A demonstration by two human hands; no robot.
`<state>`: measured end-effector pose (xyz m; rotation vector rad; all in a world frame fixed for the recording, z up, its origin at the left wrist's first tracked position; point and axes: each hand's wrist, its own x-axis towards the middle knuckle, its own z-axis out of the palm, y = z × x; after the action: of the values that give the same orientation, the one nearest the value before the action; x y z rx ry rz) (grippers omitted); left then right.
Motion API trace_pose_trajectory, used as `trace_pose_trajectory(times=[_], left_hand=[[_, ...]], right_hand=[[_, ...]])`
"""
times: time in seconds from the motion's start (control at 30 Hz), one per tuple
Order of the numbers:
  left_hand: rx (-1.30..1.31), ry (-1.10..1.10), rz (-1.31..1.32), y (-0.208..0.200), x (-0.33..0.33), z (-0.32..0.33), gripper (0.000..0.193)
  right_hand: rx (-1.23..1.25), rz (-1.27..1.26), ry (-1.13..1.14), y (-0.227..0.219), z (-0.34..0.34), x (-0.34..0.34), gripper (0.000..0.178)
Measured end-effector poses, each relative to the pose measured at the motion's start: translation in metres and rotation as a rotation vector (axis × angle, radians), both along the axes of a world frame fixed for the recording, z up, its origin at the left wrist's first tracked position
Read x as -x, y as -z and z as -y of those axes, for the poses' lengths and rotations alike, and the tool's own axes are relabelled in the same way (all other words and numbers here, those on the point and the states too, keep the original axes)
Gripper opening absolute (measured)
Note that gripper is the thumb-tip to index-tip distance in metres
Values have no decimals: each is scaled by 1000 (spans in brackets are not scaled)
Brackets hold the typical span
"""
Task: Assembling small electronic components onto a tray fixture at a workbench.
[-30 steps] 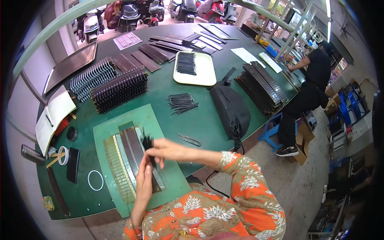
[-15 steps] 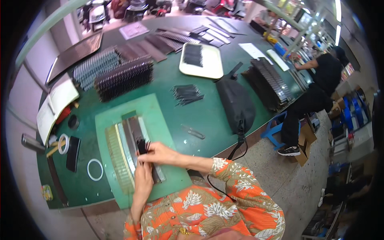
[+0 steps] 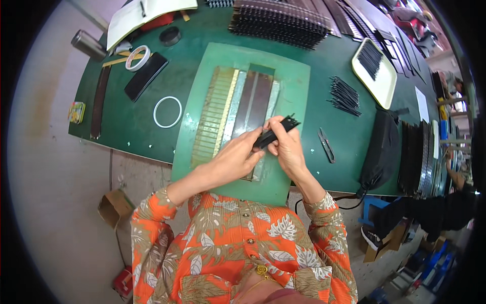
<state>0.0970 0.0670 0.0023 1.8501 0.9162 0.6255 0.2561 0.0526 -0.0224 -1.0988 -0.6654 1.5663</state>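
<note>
In my right hand (image 3: 287, 149) is a bundle of thin black strips (image 3: 273, 134), its frayed-looking far end pointing up and right. My left hand (image 3: 235, 157) is closed at the bundle's lower left end, fingertips against the strips; what lies inside its grip is partly hidden. Below both hands is a green board (image 3: 288, 76) with a slotted jig (image 3: 210, 119) of yellowish ribs, a pale metal bar and dark brown strips (image 3: 253, 101). To the board's right, a loose pile of black strips (image 3: 345, 96) lies on the table, with metal tweezers (image 3: 327, 145) nearer me.
A white tray (image 3: 387, 86) holds more black strips. Beyond the board stands a stacked dark rack (image 3: 281, 25). A black bag (image 3: 379, 149) lies at right. A phone (image 3: 146, 76), tape roll (image 3: 137, 58), white ring (image 3: 167, 112) and steel flask (image 3: 88, 44) are at left. Another person sits far right.
My view has swung left, so the table sits differently in the picture. The black bundle, upright earlier, now tilts to the right between my hands.
</note>
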Motion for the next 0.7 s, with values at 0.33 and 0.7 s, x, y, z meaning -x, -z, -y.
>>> trace_pose_trajectory(times=[0.33,0.7], left_hand=[[508,85,103,2,3,-35,41],[595,-188,486,7,-5,-32,23]], right_hand=[[-10,232,-206,-14,11,-15,19],[-80,214,-310,0,6,-19,27]])
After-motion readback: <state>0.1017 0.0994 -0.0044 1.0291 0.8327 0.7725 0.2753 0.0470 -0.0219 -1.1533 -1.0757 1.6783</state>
